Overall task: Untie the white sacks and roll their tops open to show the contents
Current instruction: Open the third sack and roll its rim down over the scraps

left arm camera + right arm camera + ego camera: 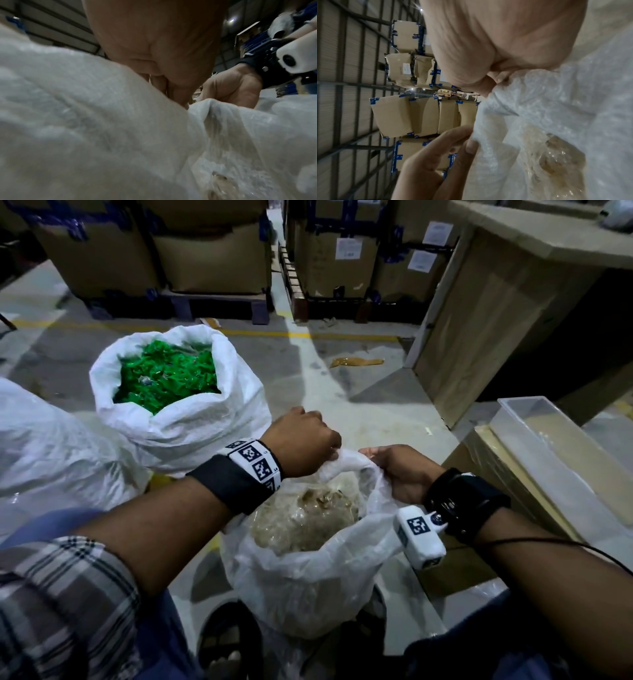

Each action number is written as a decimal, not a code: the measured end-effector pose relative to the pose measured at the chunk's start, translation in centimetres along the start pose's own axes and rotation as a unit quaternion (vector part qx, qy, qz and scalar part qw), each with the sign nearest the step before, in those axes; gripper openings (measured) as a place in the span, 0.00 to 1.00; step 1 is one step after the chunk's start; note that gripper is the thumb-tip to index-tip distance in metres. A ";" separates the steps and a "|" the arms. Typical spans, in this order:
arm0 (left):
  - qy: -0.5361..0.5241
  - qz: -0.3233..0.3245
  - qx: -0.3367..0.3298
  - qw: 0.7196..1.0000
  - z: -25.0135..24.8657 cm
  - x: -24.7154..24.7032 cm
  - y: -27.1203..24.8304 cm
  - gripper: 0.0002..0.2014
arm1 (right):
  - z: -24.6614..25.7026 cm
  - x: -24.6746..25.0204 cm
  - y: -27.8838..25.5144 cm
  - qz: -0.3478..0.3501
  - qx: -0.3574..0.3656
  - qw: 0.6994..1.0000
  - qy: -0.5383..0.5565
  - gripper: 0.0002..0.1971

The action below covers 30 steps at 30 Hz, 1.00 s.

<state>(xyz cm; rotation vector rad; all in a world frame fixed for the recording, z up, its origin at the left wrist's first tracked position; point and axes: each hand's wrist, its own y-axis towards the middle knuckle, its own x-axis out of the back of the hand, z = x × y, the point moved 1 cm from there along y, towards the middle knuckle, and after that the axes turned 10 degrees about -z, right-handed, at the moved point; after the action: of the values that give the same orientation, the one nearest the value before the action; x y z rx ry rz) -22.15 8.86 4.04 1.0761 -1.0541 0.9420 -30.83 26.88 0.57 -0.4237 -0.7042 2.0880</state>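
Head view: the near sack (pixel 308 577) stands on the floor between the person's knees, its mouth partly open on a clear inner bag of tan, crumpled stuff (pixel 308 518). The left hand (pixel 301 446) is at the far side of the rim, knuckles up, fingers curled and pinching the white edge. The right hand (pixel 404 470) is just beside it on the right, thumb and fingers closed on the same bunched edge, so the two hands nearly touch over the mouth.

In the left wrist view, the white weave (pixel 85 121) fills the foreground, with the right hand (pixel 228 86) gripping a fold behind it. In the right wrist view, the left hand's fingers (pixel 453 142) pinch the sack's edge (pixel 530 108), and the tan contents (pixel 556 155) show through the plastic below.

Behind and to the left, a second sack (pixel 178 419) stands with its top rolled down, full of green pieces (pixel 168 378). A third white sack (pixel 44 446) lies at the far left, close to the green one. Taped cartons (pixel 212 251) sit on pallets further back, and a wooden counter (pixel 513 302) is on the right.
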 end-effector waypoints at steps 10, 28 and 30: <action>-0.331 0.129 0.323 0.877 4.1 -1.4 0.0 0.21 | 0.9 -2.6 -2.5 -0.178 0.392 0.719 -0.546 0.17; -0.041 0.012 -0.039 0.998 1.2 -0.4 -0.1 0.20 | -0.8 -2.6 -1.1 -0.068 0.011 0.997 0.035 0.12; -0.076 0.054 0.012 0.996 1.1 -1.4 -0.2 0.18 | -1.2 -2.9 -0.9 -0.048 -0.001 0.996 0.071 0.13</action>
<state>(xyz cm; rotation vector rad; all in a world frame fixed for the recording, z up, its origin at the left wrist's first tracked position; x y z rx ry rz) -22.47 7.61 2.80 1.1336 -1.2394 0.9734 -27.99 25.31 0.35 -0.5232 -0.6305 1.9457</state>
